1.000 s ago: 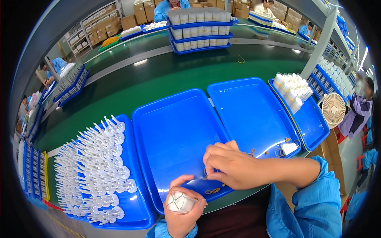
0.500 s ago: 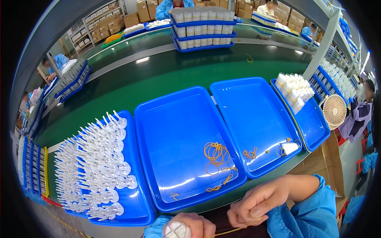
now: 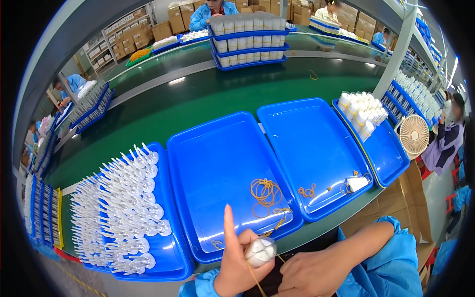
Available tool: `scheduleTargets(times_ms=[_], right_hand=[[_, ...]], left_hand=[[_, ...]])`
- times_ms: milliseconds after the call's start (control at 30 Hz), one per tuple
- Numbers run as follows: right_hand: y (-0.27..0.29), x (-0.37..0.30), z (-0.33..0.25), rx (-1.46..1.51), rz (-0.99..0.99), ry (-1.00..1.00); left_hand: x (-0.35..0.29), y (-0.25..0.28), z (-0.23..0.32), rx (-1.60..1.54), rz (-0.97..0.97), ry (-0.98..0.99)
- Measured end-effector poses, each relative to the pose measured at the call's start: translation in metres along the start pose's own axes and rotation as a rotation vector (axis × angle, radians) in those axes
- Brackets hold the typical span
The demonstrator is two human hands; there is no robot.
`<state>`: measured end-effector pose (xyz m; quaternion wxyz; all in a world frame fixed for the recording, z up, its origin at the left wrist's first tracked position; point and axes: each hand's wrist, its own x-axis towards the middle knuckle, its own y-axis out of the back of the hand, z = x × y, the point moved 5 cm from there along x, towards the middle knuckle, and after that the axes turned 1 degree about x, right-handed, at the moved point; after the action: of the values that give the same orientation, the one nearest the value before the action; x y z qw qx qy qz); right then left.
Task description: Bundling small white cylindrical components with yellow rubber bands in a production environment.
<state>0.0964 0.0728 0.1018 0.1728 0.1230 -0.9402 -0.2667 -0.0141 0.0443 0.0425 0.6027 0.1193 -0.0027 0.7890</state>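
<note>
My left hand [image 3: 232, 270] is closed round a white cylindrical roll [image 3: 261, 251] in a clear wrapping, its index finger pointing up. A yellowish rubber band [image 3: 253, 276] stretches from the roll to my right hand [image 3: 319, 271], whose fingers are closed on its far part and partly hidden. Just beyond my hands is a blue tray [image 3: 208, 163] with loose rubber bands [image 3: 266, 192] near its lower right corner. The blue tray to its right [image 3: 309, 143] holds a few more bands and a small white piece [image 3: 357, 184].
At the left, a blue tray [image 3: 173, 257] carries many white stemmed plastic parts [image 3: 118, 213]. White banded rolls [image 3: 363, 111] lie in the far-right tray, beside a round fan [image 3: 413, 134]. Stacked trays of rolls [image 3: 250, 42] stand across the green table [image 3: 208, 89]. Other people work around it.
My left hand has risen toward the tray with the roll, and its index finger now points up. My right hand has turned over, knuckles up, and the band is stretched between both hands.
</note>
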Motion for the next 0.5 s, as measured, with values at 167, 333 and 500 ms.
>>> scheduleTargets(times_ms=[167,333,500], right_hand=[[0.008,-0.024,0.024,0.889,0.304,0.237],[0.020,-0.026,0.053,0.991,0.437,-0.295],[0.030,-0.015,0.053,0.187,0.331,-0.358]], left_hand=[[-0.012,0.012,0.000,-0.531,0.069,0.058],[-0.018,0.005,0.009,0.018,0.228,-0.385],[-0.019,-0.002,0.002,0.656,0.207,-0.358]])
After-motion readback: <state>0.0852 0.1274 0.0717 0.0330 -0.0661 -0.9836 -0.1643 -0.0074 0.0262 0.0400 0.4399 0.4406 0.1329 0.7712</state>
